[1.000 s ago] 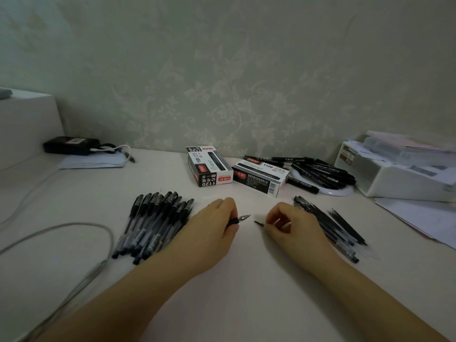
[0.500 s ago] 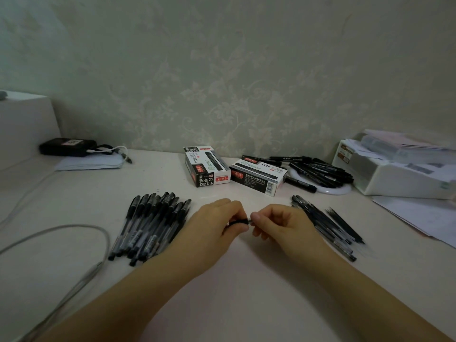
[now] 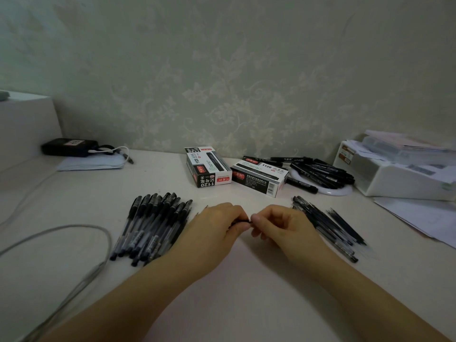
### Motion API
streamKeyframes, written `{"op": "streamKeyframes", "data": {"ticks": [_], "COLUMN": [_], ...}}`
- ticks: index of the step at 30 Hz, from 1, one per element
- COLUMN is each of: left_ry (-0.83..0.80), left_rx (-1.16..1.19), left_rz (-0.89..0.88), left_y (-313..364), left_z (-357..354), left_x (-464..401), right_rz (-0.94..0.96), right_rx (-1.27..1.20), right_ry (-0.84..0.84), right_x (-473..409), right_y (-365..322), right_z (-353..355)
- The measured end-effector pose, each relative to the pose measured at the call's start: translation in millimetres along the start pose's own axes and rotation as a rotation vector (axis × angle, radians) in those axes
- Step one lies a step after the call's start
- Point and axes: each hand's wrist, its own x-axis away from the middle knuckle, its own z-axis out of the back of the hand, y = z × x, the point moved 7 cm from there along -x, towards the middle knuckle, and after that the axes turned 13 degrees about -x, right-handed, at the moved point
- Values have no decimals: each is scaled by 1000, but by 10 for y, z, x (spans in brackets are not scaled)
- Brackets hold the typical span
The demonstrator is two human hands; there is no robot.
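My left hand [image 3: 217,225] and my right hand [image 3: 278,225] meet at the middle of the white desk [image 3: 234,292]. Both pinch one black pen [image 3: 243,220], of which only a short dark piece shows between the fingertips. The rest of it is hidden inside my hands. A row of capped black pens [image 3: 153,225] lies just left of my left hand. A looser pile of black pens and refills [image 3: 328,225] lies just right of my right hand.
Two black-and-white pen boxes [image 3: 209,170] [image 3: 260,177] stand behind my hands, with a heap of black markers [image 3: 320,171] on a white ring at their right. A white box with papers [image 3: 394,169] fills the right. A grey cable [image 3: 61,233] loops at the left.
My hands were apart, the left holding the pen with its tip bare and the right a small dark piece. They have come together and the tip is now covered.
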Motion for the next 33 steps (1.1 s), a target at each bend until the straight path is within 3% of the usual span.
{"op": "streamKeyframes", "data": {"ticks": [33], "left_ry": [2], "left_rx": [82], "left_rz": [6], "left_y": [30], "left_z": [19], "left_x": [15], "right_rz": [-61], "right_rx": [-85], "right_ry": [43], "right_x": [-39], "right_y": [40], "right_z": [112]}}
